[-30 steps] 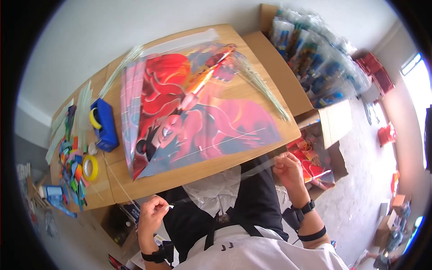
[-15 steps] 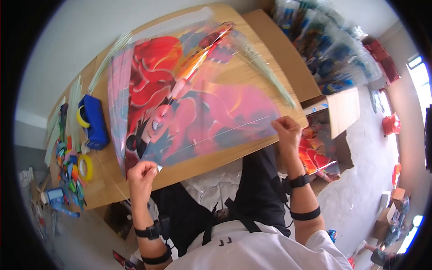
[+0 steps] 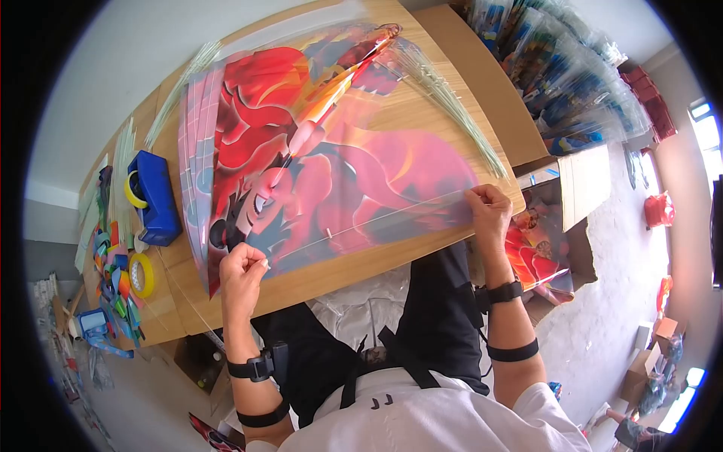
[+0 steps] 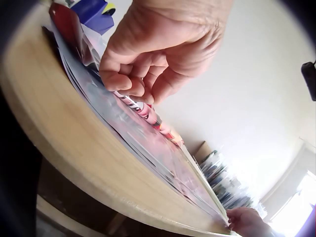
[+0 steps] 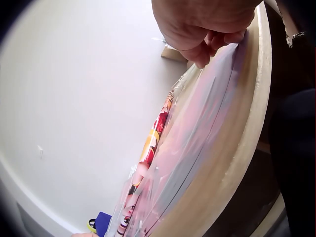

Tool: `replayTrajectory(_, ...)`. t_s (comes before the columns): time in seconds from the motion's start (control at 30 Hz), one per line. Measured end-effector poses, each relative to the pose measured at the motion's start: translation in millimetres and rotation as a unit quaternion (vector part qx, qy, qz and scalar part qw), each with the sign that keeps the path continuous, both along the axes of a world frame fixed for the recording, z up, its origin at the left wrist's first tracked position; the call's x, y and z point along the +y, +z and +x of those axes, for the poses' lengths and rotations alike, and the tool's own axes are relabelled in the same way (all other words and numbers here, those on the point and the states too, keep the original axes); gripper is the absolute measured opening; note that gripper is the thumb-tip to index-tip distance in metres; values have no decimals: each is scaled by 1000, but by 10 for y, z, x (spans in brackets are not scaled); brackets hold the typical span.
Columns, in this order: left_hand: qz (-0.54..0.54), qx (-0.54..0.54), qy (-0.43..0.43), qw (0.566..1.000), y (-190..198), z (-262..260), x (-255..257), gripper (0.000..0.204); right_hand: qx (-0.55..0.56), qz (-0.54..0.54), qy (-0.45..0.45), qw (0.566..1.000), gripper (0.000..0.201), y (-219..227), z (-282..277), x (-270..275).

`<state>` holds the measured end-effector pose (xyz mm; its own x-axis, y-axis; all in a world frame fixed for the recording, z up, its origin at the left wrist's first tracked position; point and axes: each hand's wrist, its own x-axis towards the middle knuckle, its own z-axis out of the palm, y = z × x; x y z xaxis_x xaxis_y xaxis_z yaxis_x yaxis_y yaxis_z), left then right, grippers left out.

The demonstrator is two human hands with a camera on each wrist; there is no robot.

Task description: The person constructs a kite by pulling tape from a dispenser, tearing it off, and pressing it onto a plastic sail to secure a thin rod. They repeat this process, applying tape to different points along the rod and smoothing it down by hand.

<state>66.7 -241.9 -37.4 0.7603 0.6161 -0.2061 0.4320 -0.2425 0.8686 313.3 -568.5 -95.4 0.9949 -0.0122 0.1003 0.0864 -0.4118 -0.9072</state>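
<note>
Over the near edge of a stack of printed red, pink and grey sheets [image 3: 354, 173], a thin clear strip [image 3: 369, 222] stretches between the two hands. The left hand [image 3: 241, 282] pinches its left end near the sheets' lower left corner, with a small whitish bit at the fingertips. At the other end the right hand [image 3: 493, 218] pinches the strip by the lower right of the print. Close up, the left hand [image 4: 163, 44] has thumb and fingers together just above the sheets; the right hand [image 5: 210, 24] has curled fingers at the sheet edge.
Thin pale sticks [image 3: 444, 102] lie on the wooden table [image 3: 181, 282]. To the left are a blue tape dispenser [image 3: 157, 200], a yellow tape roll [image 3: 141, 275] and colourful scraps [image 3: 117, 282]. Cardboard boxes [image 3: 482, 83] with wrapped goods [image 3: 568, 83] stand right.
Both hands have risen from in front of the table to above the sheets' near edge, bringing the clear strip over the print. The head view has shifted too.
</note>
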Motion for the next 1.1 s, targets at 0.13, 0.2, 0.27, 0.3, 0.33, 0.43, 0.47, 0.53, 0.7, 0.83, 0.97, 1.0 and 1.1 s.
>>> replayTrajectory(0.13,-8,-17,-1,1000,-27,10,10,2,-8,-61,-9,998,13,120,-6,87)
replayTrajectory(0.2,-18,-14,-2,1000,-43,39,11,3,-10,-83,-18,996,14,179,-21,132)
replayTrajectory(0.27,-17,-26,-12,999,-120,45,41,3,-21,-88,-12,996,13,81,48,61)
replayTrajectory(0.3,-5,-36,-19,999,-176,20,70,4,-30,-90,-5,995,13,-1,67,44)
replayTrajectory(0.33,-9,-26,-24,999,-141,28,65,4,-37,-85,4,996,12,-41,81,30)
replayTrajectory(0.43,-20,0,-21,1000,-171,43,102,7,-18,-51,10,998,12,-9,83,50)
replayTrajectory(0.47,-18,19,-11,1000,-167,59,105,7,-14,-46,17,999,12,-2,87,64)
replayTrajectory(0.53,-17,40,0,999,-192,74,120,7,-20,-54,7,998,12,0,86,62)
replayTrajectory(0.7,10,79,1,997,-195,116,117,9,-6,-47,5,999,12,6,76,69)
replayTrajectory(0.83,22,-10,-5,1000,-355,55,184,9,-37,-50,-6,998,13,-59,111,27)
replayTrajectory(0.97,30,7,-11,999,-150,78,77,8,-6,-5,-26,1000,14,-40,76,1)
replayTrajectory(1.0,28,2,-16,999,-118,83,47,8,-4,-21,-34,999,13,-14,55,3)
replayTrajectory(1.1,41,21,-8,999,-91,81,-9,8,-4,-44,-43,998,13,41,14,32)
